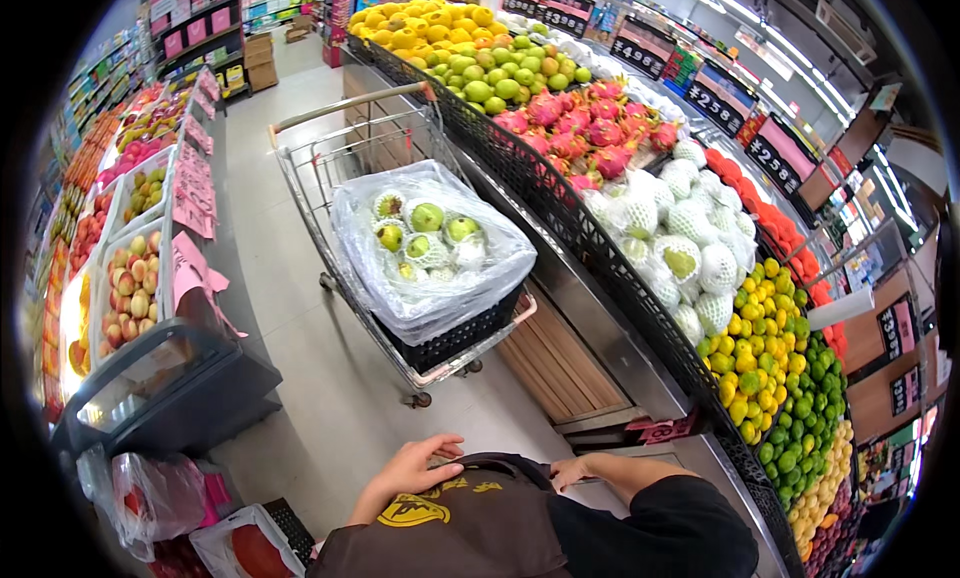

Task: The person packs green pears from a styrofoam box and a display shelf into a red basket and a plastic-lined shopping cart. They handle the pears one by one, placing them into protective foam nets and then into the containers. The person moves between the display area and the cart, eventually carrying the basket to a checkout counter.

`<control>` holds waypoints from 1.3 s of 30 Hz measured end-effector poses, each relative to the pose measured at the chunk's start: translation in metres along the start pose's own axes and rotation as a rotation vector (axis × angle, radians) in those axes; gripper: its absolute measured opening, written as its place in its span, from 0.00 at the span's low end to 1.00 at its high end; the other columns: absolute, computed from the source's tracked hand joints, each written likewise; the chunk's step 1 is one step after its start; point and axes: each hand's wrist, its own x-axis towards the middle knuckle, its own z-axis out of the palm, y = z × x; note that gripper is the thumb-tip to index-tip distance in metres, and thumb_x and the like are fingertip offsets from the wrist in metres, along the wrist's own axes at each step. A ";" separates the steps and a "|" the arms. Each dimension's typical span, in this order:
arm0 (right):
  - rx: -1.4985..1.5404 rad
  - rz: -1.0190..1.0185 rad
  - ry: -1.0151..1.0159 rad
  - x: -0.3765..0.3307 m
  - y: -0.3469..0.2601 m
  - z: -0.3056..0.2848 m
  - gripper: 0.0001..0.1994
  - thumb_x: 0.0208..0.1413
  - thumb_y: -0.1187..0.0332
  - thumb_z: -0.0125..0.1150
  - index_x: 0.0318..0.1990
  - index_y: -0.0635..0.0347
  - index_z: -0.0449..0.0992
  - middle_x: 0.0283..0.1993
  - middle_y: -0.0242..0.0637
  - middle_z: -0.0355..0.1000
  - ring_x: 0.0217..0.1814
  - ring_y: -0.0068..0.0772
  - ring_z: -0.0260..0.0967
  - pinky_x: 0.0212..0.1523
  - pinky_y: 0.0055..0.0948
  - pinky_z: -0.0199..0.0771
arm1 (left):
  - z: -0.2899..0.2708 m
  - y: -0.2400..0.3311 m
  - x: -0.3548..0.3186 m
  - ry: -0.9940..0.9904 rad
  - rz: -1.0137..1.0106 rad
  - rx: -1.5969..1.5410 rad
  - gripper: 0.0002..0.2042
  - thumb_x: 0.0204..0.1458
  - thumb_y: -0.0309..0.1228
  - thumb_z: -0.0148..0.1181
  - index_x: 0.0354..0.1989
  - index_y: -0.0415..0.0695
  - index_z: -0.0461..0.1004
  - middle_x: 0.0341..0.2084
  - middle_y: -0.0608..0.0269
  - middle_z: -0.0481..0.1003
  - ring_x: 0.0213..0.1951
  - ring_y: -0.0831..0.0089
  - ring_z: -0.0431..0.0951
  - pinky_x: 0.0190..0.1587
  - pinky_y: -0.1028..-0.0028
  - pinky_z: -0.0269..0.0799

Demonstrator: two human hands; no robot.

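My left hand point(420, 468) is held in front of the brown apron point(480, 523), palm down, with its fingers stretched out and nothing in them. My right hand point(572, 471) is at waist height by the apron's right side. Its fingers are partly hidden, so what it touches does not show. Ahead of me stands a metal shopping cart point(300, 193). On it rests a black crate point(460, 336) lined with a clear plastic bag point(400, 296). Several green round fruits point(427, 217) in white foam nets lie inside the bag. Neither hand touches the cart.
A sloping fruit stand with a black mesh edge point(590, 248) runs along the right. It bears yellow fruit, dragon fruits point(572, 120), foam-netted fruits point(690, 223) and green citrus point(797, 443). At left is another display with peaches point(133, 288). Plastic bags point(160, 493) and a crate sit at lower left.
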 end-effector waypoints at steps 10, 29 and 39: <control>0.421 0.228 -0.117 0.001 0.017 0.006 0.27 0.46 0.45 0.54 0.45 0.57 0.68 0.37 0.28 0.68 0.36 0.20 0.65 0.33 0.26 0.66 | -0.009 -0.025 -0.005 0.108 -0.028 -0.050 0.21 0.47 0.33 0.60 0.49 0.41 0.65 0.37 0.58 0.74 0.40 0.69 0.75 0.44 0.72 0.69; -0.617 0.147 0.539 -0.071 -0.033 -0.013 0.17 0.45 0.57 0.54 0.40 0.59 0.72 0.35 0.48 0.72 0.41 0.48 0.69 0.40 0.43 0.69 | 0.008 -0.029 0.046 0.149 -0.097 -0.203 0.14 0.56 0.29 0.45 0.20 0.36 0.65 0.14 0.63 0.70 0.21 0.80 0.68 0.28 0.78 0.67; -0.718 -0.414 0.597 -0.058 -0.138 -0.102 0.18 0.48 0.58 0.55 0.44 0.57 0.64 0.34 0.42 0.71 0.41 0.44 0.68 0.38 0.42 0.66 | -0.029 -0.015 0.097 0.515 -0.022 -0.270 0.10 0.53 0.22 0.46 0.44 0.42 0.59 0.13 0.73 0.58 0.16 0.86 0.58 0.18 0.83 0.51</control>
